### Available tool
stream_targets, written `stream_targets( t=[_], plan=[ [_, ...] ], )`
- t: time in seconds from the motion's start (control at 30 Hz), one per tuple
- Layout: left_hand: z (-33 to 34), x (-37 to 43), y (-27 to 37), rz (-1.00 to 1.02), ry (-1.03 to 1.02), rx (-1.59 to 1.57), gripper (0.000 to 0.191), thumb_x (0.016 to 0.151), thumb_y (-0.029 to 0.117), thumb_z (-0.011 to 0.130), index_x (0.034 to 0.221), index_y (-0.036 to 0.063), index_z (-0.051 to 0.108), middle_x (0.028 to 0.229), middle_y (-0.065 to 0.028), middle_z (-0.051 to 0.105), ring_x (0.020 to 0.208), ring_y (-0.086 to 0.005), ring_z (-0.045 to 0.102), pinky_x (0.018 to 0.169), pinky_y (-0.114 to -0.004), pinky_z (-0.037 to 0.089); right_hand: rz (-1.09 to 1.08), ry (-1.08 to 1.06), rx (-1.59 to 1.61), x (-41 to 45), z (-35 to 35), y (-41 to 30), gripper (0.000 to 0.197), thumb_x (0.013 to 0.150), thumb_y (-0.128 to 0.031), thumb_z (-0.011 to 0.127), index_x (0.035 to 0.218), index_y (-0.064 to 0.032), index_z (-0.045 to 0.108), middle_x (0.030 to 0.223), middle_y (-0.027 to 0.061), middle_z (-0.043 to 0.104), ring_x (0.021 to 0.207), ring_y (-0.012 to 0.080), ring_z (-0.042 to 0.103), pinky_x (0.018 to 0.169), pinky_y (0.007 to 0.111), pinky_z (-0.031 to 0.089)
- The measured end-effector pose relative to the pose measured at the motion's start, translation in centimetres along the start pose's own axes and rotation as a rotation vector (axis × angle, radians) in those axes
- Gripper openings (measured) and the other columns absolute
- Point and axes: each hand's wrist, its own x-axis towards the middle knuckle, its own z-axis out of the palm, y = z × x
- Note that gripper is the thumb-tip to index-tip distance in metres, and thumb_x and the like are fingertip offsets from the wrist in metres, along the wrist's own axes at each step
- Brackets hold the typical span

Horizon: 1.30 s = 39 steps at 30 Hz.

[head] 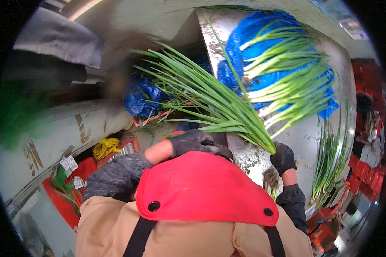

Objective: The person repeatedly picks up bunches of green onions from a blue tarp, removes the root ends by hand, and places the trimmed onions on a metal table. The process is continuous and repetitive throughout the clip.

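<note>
My right hand (283, 158), in a dark glove, is closed around the base of a bunch of green onions (225, 99). The long leaves fan out up and to the left, over the table's left edge. In front of my chest is my left hand (194, 143), also gloved, near the bunch's lower leaves; its fingertips are partly hidden and its grip is unclear. Beyond the held bunch, pale-stemmed green onions (286, 80) lie in a row on a blue plastic bag (234, 41). Below my right hand, a clump of green onions with soil-covered roots (271, 180) is partly hidden by my apron.
More green onions (331, 160) lie along the right of the metal table (300, 135). Left of it sits a blue bag (144, 96) with leaf scraps (183, 93). Red crates (91, 167) with a yellow bundle (106, 148) stand at left; red crates (363, 175) stand at right.
</note>
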Motion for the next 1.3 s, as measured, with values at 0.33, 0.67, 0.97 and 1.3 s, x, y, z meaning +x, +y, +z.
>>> stream_targets(
  t=[0.33, 0.67, 0.97, 1.3],
  plan=[
    [10.0, 5.4, 0.5, 0.260, -0.101, -1.755, 0.057, 0.086, 0.031, 0.067, 0.135, 0.0102, 0.047, 0.135, -0.0081, 0.052, 0.126, -0.0266, 0.046, 0.108, -0.047, 0.036, -0.235, 0.081, 0.202, -9.4, -6.4, -4.7, 0.027, 0.067, -0.011, 0.059, 0.094, -0.0078, 0.063, 0.076, 0.0170, 0.063, 0.074, 0.0383, 0.061, 0.068, 0.046, 0.049],
    [4.3, 8.1, 18.1, 0.676, 0.251, -1.051, 0.055, 0.093, 0.040, 0.055, 0.137, 0.0087, 0.044, 0.134, -0.0121, 0.053, 0.121, -0.0309, 0.052, 0.105, -0.049, 0.040, -0.055, 0.029, 1.016, -17.4, -4.4, -0.9, 0.031, 0.074, -0.011, 0.076, 0.100, -0.0002, 0.063, 0.077, 0.0021, 0.063, 0.076, 0.0144, 0.063, 0.071, 0.031, 0.052],
    [5.2, 20.7, 16.7, 0.142, 0.394, -0.664, 0.061, 0.083, 0.042, 0.070, 0.129, 0.0064, 0.052, 0.129, -0.0117, 0.050, 0.103, -0.0230, 0.052, 0.084, -0.036, 0.048, 0.097, -0.172, 2.298, -17.8, 5.5, 1.8, 0.061, 0.081, -0.008, 0.065, 0.135, 0.0073, 0.040, 0.104, 0.0209, 0.064, 0.070, 0.0215, 0.064, 0.065, 0.033, 0.054],
    [20.5, 20.4, 4.5, -0.319, -0.200, -1.012, 0.039, 0.088, 0.030, 0.067, 0.119, 0.0079, 0.059, 0.105, -0.0076, 0.066, 0.090, -0.0213, 0.064, 0.081, -0.038, 0.054, 0.294, -0.103, 2.312, -18.5, 10.1, 2.7, 0.044, 0.084, -0.008, 0.065, 0.123, 0.0073, 0.053, 0.102, 0.0186, 0.067, 0.075, 0.0253, 0.068, 0.067, 0.037, 0.057]
  ],
)
